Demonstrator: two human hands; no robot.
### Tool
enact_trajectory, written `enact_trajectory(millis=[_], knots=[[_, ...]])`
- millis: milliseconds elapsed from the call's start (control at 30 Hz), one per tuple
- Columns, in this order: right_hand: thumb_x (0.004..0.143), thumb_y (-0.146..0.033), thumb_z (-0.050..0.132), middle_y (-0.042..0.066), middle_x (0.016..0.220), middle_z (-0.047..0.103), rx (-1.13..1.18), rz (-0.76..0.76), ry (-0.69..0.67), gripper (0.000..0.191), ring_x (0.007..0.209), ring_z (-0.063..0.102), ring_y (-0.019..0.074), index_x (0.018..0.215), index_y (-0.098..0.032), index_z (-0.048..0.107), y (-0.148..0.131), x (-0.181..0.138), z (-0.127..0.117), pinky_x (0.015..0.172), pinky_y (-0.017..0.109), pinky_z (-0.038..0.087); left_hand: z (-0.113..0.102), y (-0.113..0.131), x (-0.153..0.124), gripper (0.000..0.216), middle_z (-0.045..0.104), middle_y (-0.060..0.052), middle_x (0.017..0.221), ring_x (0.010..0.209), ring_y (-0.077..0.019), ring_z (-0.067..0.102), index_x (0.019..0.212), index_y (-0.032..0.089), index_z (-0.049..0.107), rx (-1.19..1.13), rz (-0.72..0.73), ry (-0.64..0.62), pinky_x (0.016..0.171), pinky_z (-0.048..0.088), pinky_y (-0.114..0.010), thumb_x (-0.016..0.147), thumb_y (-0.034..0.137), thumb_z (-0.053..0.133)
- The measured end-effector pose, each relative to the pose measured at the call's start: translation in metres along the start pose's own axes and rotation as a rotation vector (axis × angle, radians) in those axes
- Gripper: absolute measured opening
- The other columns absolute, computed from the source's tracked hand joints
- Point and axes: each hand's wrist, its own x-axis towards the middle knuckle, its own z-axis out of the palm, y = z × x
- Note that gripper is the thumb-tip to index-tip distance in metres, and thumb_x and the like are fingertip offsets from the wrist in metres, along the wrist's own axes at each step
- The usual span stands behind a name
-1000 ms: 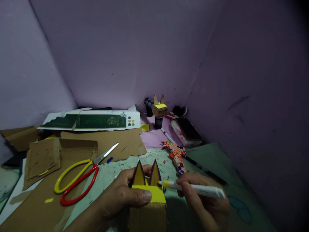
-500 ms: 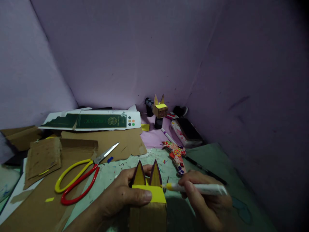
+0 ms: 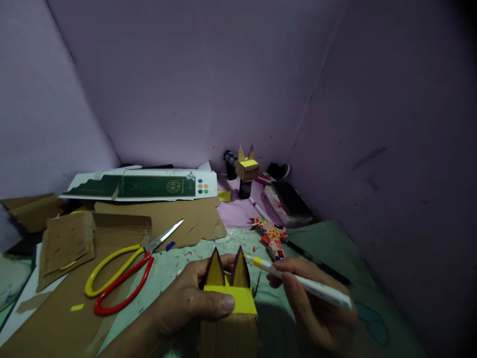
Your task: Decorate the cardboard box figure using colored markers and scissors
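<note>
My left hand (image 3: 194, 298) grips a cardboard box (image 3: 229, 328) with a yellow top and two pointed ears edged in dark colour; the thumb lies across the yellow top. My right hand (image 3: 316, 308) is closed round a white marker (image 3: 298, 281) with a yellow tip. The tip points at the upper edge of the right ear (image 3: 240, 268). Both hands are low in the middle of the view, over a green mat (image 3: 328, 248).
Yellow-and-red scissors (image 3: 122, 271) lie on brown cardboard sheets (image 3: 164, 219) to the left. A green-and-white flattened carton (image 3: 145, 186) lies behind. A small eared cardboard figure (image 3: 246, 171), a patterned glue gun (image 3: 273, 239), pens and a pencil case (image 3: 288, 204) sit near the purple corner walls.
The marker tip has risen from the base of the right ear to near its top, and the marker now tilts upward. The left hand and box have stayed put.
</note>
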Motion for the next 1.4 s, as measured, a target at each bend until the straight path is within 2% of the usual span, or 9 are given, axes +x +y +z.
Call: enact_trajectory(millis=[233, 367, 600, 700, 800, 967, 1133, 1333, 1400], knots=[[0.09, -0.013, 0.053, -0.005, 0.064, 0.063, -0.055, 0.043, -0.059, 0.018, 0.053, 0.059, 0.011, 0.084, -0.025, 0.065, -0.005, 0.004, -0.007, 0.052, 0.023, 0.043, 0.001, 0.001, -0.001, 0.07, 0.076, -0.009, 0.095, 0.091, -0.0307, 0.068, 0.121, 0.017, 0.069, 0.008, 0.005, 0.021, 0.084, 0.046, -0.039, 0.055, 0.032, 0.086], [0.092, -0.016, 0.052, -0.006, 0.057, 0.058, -0.064, 0.078, -0.112, 0.02, 0.046, 0.052, 0.0103, 0.076, -0.024, 0.061, -0.008, 0.005, -0.009, 0.047, 0.023, 0.037, 0.003, 0.004, -0.001, 0.064, 0.076, -0.008, 0.09, 0.083, -0.0261, 0.067, 0.118, 0.017, 0.071, 0.002, 0.008, -0.01, 0.08, 0.046, -0.035, 0.057, 0.03, 0.085], [0.094, -0.016, 0.053, -0.003, 0.071, 0.065, -0.026, 0.022, -0.033, 0.015, 0.059, 0.062, 0.0132, 0.096, -0.025, 0.065, 0.0, 0.0, -0.003, 0.057, 0.024, 0.046, 0.002, 0.001, -0.002, 0.061, 0.075, -0.007, 0.093, 0.085, -0.0243, 0.067, 0.117, 0.02, 0.072, -0.003, 0.026, -0.009, 0.082, 0.047, -0.034, 0.058, 0.03, 0.085], [0.094, -0.016, 0.054, 0.0, 0.076, 0.068, -0.022, -0.028, -0.062, 0.015, 0.062, 0.065, 0.0138, 0.102, -0.023, 0.065, 0.002, 0.0, -0.003, 0.058, 0.024, 0.048, 0.002, 0.001, -0.003, 0.06, 0.075, -0.006, 0.093, 0.084, -0.023, 0.067, 0.116, 0.022, 0.072, 0.007, 0.036, -0.016, 0.082, 0.047, -0.034, 0.058, 0.03, 0.085], [0.095, -0.019, 0.053, -0.001, 0.068, 0.066, -0.026, 0.01, -0.11, 0.013, 0.058, 0.063, 0.0142, 0.094, -0.023, 0.066, -0.003, 0.003, -0.004, 0.055, 0.025, 0.046, 0.001, 0.0, -0.002, 0.06, 0.075, -0.006, 0.094, 0.085, -0.0231, 0.066, 0.117, 0.022, 0.072, 0.019, 0.029, -0.007, 0.084, 0.047, -0.035, 0.058, 0.03, 0.085], [0.097, -0.026, 0.051, -0.002, 0.058, 0.06, -0.037, 0.062, -0.191, 0.025, 0.046, 0.055, 0.0126, 0.076, -0.022, 0.063, -0.012, 0.006, -0.006, 0.046, 0.024, 0.04, -0.001, -0.003, -0.001, 0.063, 0.074, -0.007, 0.09, 0.081, -0.0233, 0.066, 0.117, 0.019, 0.071, 0.005, 0.048, -0.011, 0.08, 0.047, -0.036, 0.057, 0.031, 0.086], [0.097, -0.021, 0.051, 0.001, 0.066, 0.067, -0.023, 0.026, -0.101, 0.016, 0.056, 0.063, 0.0157, 0.088, -0.022, 0.065, -0.011, 0.004, -0.004, 0.054, 0.027, 0.046, 0.0, -0.001, -0.002, 0.061, 0.074, -0.009, 0.093, 0.085, -0.0257, 0.066, 0.119, 0.018, 0.07, 0.019, 0.047, -0.031, 0.085, 0.047, -0.041, 0.061, 0.031, 0.085], [0.09, -0.015, 0.053, -0.003, 0.061, 0.064, -0.049, 0.031, -0.193, 0.017, 0.051, 0.06, 0.0129, 0.079, -0.024, 0.063, -0.014, 0.005, -0.006, 0.049, 0.025, 0.041, -0.001, -0.003, -0.001, 0.067, 0.074, -0.008, 0.088, 0.082, -0.0267, 0.066, 0.118, 0.018, 0.07, 0.016, 0.022, 0.021, 0.081, 0.046, -0.039, 0.054, 0.03, 0.087], [0.091, -0.016, 0.053, -0.004, 0.062, 0.064, -0.055, 0.047, -0.167, 0.017, 0.052, 0.06, 0.0126, 0.08, -0.025, 0.063, -0.012, 0.003, -0.005, 0.051, 0.025, 0.042, -0.002, -0.004, 0.0, 0.069, 0.074, -0.007, 0.089, 0.083, -0.0263, 0.065, 0.118, 0.017, 0.07, 0.026, 0.019, 0.028, 0.078, 0.045, -0.036, 0.053, 0.031, 0.087]])
